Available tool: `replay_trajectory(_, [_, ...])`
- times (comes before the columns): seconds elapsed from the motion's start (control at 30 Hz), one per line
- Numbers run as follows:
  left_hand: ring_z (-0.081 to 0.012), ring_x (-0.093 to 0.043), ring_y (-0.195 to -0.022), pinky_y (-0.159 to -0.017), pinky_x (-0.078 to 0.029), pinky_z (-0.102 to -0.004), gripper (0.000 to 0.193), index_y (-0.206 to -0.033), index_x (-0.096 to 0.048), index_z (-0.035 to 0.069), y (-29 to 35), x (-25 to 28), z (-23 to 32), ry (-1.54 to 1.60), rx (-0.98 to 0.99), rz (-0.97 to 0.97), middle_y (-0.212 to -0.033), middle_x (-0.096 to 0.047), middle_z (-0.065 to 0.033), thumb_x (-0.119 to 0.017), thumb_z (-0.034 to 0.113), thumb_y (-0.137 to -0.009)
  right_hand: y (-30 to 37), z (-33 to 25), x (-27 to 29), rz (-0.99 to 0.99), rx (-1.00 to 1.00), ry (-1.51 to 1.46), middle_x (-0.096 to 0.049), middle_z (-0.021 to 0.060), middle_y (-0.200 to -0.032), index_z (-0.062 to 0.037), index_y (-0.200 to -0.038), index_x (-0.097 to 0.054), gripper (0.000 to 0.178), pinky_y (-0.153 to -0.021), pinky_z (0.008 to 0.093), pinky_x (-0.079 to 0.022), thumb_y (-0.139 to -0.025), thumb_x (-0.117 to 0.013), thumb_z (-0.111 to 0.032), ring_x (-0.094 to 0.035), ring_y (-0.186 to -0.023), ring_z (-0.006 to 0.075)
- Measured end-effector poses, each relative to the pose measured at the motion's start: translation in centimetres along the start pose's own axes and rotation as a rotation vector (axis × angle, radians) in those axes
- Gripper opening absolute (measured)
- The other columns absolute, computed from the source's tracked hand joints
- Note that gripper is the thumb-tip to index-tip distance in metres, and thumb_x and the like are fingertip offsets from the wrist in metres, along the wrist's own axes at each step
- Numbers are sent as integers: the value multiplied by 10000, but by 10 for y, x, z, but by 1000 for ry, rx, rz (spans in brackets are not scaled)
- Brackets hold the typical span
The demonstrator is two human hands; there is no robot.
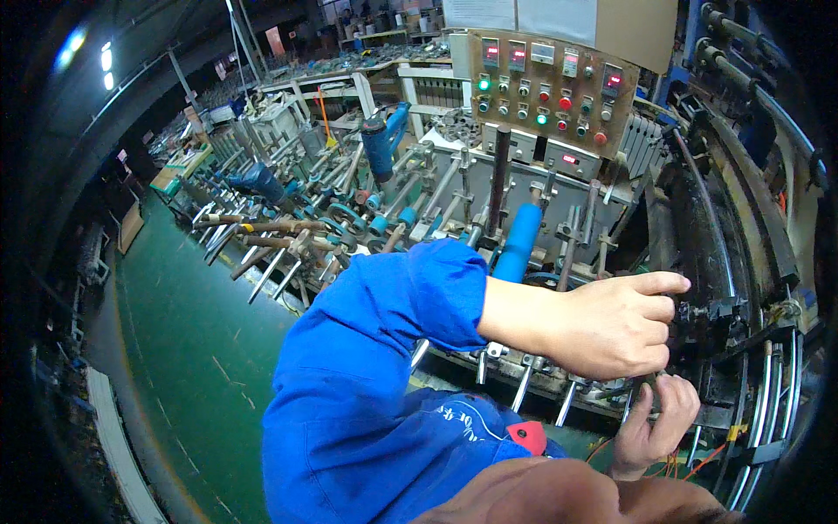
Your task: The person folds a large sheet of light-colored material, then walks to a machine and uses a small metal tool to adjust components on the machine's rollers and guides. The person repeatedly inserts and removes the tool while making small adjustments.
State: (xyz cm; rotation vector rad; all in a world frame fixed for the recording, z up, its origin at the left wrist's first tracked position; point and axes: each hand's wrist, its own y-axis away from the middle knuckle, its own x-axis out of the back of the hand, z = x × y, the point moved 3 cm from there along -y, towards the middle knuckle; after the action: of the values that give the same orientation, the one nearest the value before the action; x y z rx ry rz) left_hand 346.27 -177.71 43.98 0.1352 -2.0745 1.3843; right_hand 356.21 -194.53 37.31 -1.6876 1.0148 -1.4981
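Note:
My left hand (607, 325) reaches across to the right from a blue sleeve (349, 323), its back toward me. Its fingers are curled at the edge of a dark machine part (698, 310), with one finger straighter than the others. What lies under those fingers is hidden. Just below, my right hand (656, 428) is raised with thumb and fingers bent toward each other. A small dark thing seems to sit between the two hands, too hidden to name. Beyond my left wrist stands a blue roller (520, 243) in the machine's frame.
A control panel (546, 92) with lit buttons and red displays stands at the back. Metal rods and blue fittings (380, 144) fill the machine on the left. Upright shiny rods (768, 410) stand at the right. The green floor (209, 367) runs along the left.

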Motion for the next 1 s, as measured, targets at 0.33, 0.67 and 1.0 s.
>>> replay_trajectory(0.33, [-409, -641, -1062, -963, -507, -500, 452, -1150, -685, 20, -35, -39, -90, 432, 45, 86, -1100, -711, -175, -661, 426, -954, 4, 37, -2, 116, -157, 69, -618, 190, -969, 60, -1014, -617, 66, -784, 428, -487, -952, -636, 50, -592, -889, 342])
replay_trajectory(0.67, [-425, -616, -870, -852, -469, -516, 488, -852, -741, 46, -51, -130, -164, 292, 75, -45, -859, -696, -174, -545, 469, -998, 15, 55, -4, 165, -184, 41, -622, 156, -951, 49, -1006, -625, 71, -684, 359, -471, -938, -641, 62, -586, -831, 275])
replay_trajectory(1.0, [-463, -674, -860, -799, -541, -536, 668, -880, -788, 132, -63, -143, -216, 162, 441, -442, -867, -729, -200, -380, 645, -1014, 17, 62, -2, 35, -152, 173, -629, 144, -1041, 16, -1059, -617, 96, -678, 314, -475, -968, -644, 29, -594, -860, 234])
